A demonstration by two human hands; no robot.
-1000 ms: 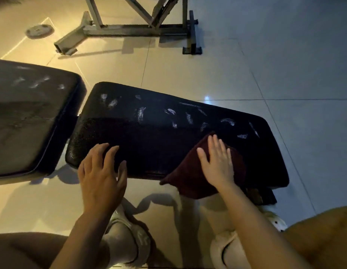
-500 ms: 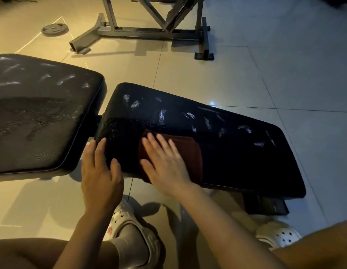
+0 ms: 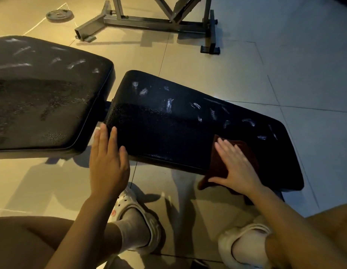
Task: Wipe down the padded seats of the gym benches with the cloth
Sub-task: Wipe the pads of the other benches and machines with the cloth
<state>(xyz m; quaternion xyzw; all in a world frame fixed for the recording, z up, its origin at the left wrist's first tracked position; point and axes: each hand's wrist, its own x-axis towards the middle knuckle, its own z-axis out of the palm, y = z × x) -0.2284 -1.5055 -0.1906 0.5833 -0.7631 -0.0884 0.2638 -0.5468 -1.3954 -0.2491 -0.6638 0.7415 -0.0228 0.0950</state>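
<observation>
The right hand (image 3: 235, 167) lies flat, fingers straight and spread, pressing a dark red folded cloth (image 3: 220, 162) onto the lower right part of a long black padded seat (image 3: 168, 131); the cloth's near edge hangs over the pad's front rim. The left hand (image 3: 107, 164), fingers straight and loosely together, rests at the pad's lower left corner, holding nothing. The bench pad's long axis runs from centre left down to lower right of the frame, so the unwiped length lies to the left of the cloth, between the two hands. White smears (image 3: 169, 103) sit along the far edge, above the cloth. A second black pad (image 3: 42, 98) fills the left of the frame, just beside the first.
</observation>
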